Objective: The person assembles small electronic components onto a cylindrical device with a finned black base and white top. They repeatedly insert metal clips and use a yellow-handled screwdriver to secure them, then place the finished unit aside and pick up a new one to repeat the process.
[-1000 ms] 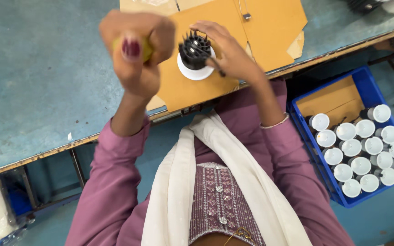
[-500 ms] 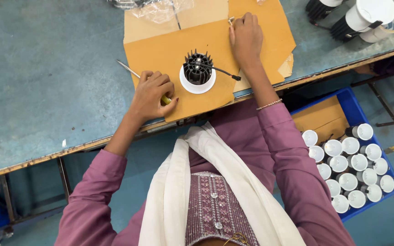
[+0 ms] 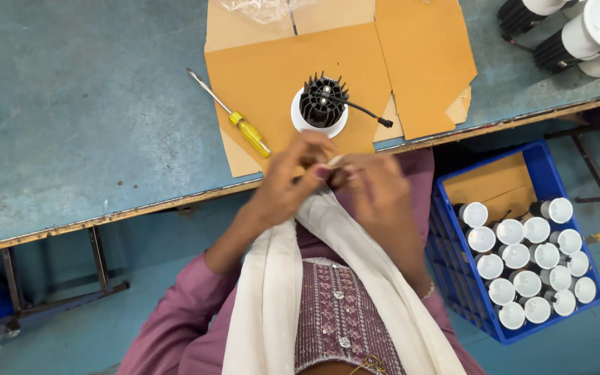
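My left hand (image 3: 289,182) and my right hand (image 3: 378,186) meet just above the table's front edge, both blurred. Their fingertips pinch a small pale part (image 3: 335,162); I cannot tell what it is. Just beyond them a round lamp (image 3: 321,104) with a black finned heat sink, a white rim and a short black cable stands on flattened brown cardboard (image 3: 265,76). A yellow-handled screwdriver (image 3: 234,117) lies left of the lamp, half on the cardboard, with no hand on it.
The worn blue-grey table (image 3: 71,118) stretches to the left. Two or three similar lamps (image 3: 578,31) lie at the far right corner. A blue crate (image 3: 546,173) with several white-capped lamps and a cardboard piece stands on the floor at my right.
My left hand has let go of the yellow screwdriver, which now lies on the table. My right hand has pulled back from the cardboard, and both hands have met at the front edge.
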